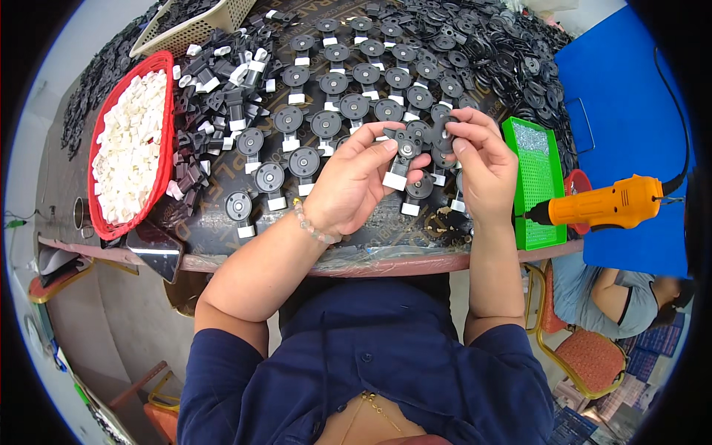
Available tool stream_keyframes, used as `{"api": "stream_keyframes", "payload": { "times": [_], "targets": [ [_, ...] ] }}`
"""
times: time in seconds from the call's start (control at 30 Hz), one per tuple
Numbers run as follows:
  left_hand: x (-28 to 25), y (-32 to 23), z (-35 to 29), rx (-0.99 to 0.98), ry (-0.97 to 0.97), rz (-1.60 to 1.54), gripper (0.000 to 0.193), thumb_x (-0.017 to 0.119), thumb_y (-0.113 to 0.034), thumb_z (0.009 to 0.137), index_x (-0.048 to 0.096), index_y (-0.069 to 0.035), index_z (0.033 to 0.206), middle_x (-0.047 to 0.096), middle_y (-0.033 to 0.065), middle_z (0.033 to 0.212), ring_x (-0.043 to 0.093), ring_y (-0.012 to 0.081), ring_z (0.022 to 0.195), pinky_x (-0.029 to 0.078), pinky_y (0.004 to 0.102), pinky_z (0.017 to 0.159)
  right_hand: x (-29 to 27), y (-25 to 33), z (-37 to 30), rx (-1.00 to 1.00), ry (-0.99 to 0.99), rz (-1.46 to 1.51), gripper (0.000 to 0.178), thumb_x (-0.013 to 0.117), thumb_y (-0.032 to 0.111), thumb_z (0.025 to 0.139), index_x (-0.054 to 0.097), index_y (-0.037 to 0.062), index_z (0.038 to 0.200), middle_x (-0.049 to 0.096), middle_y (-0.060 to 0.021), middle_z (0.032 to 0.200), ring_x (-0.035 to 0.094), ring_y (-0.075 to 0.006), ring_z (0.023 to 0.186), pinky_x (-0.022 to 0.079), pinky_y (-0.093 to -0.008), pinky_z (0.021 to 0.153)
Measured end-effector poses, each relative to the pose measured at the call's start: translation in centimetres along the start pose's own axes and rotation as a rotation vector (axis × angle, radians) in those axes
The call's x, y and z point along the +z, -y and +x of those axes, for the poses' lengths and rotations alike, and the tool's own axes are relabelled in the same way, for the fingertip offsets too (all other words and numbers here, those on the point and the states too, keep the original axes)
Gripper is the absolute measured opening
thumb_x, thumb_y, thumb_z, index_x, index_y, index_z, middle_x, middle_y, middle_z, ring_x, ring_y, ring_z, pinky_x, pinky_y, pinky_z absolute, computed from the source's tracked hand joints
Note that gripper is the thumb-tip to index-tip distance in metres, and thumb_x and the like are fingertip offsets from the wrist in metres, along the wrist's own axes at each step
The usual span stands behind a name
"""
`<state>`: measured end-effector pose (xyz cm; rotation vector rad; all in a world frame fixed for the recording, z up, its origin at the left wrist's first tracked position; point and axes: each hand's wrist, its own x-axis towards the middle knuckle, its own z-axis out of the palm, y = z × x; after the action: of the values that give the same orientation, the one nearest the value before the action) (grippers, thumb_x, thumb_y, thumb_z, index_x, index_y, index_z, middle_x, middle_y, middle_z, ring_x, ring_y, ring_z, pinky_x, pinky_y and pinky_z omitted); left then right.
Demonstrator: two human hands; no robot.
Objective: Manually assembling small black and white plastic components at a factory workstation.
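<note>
My left hand [347,182] holds a black plastic bracket [407,146] with a white block at its lower end, gripped between thumb and fingers. Close beside it, my right hand [483,170] pinches a round black disc [443,137] by its edge. Disc and bracket nearly meet; whether they touch I cannot tell. Under and beyond both hands, several assembled black pieces [304,162] lie in rows, each a disc on a bracket with a white end.
At left, a red basket [169,111] holds white blocks, beside loose black brackets [237,111]. Black discs [512,59] heap at far right. A green tray [545,215] holds small screws; an orange electric screwdriver [615,204] reaches over it. A person [623,293] sits at right.
</note>
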<state>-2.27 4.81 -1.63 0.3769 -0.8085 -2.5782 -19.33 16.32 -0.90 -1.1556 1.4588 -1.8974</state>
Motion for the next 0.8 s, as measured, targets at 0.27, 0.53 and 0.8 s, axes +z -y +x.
{"api": "stream_keyframes", "payload": {
  "times": [0.27, 0.53, 0.8],
  "targets": [
    [-0.1, 0.3, 0.0, -0.012, 0.018, -0.031, 0.027, 0.053, -0.012, 0.104, 0.052, -0.003, 0.130, 0.064, 0.0127, 0.122, 0.066, 0.0215, 0.106, 0.057, 0.0377, 0.090, 1.4, 0.9, -1.3, -0.139, 0.011, -0.377, 0.034, 0.075, -0.010, 0.079, 0.069, -0.0055, 0.112, 0.055, -0.0146, 0.133, 0.062, -0.0187, 0.111, 0.054, -0.0303, 0.088],
    [-1.0, 1.2, 0.3, 0.016, 0.028, 0.007, 0.030, 0.047, -0.013, 0.107, 0.051, -0.003, 0.135, 0.063, 0.0122, 0.126, 0.063, 0.0217, 0.116, 0.054, 0.0367, 0.100, 1.9, 1.3, -0.7, -0.497, 0.169, -0.873, 0.053, 0.081, 0.010, 0.073, 0.069, 0.0027, 0.124, 0.071, -0.0137, 0.113, 0.064, -0.0328, 0.108, 0.050, -0.0425, 0.096],
    [-1.0, 0.8, -0.3, 0.088, -0.032, 0.205, 0.027, 0.055, -0.013, 0.105, 0.055, -0.002, 0.130, 0.063, 0.0081, 0.122, 0.063, 0.0148, 0.107, 0.053, 0.0315, 0.092, 2.3, 1.9, -0.5, -0.492, 0.280, -0.868, 0.049, 0.085, 0.014, 0.072, 0.071, 0.0028, 0.118, 0.070, -0.0131, 0.113, 0.065, -0.0320, 0.105, 0.051, -0.0417, 0.094]
  ]
}}
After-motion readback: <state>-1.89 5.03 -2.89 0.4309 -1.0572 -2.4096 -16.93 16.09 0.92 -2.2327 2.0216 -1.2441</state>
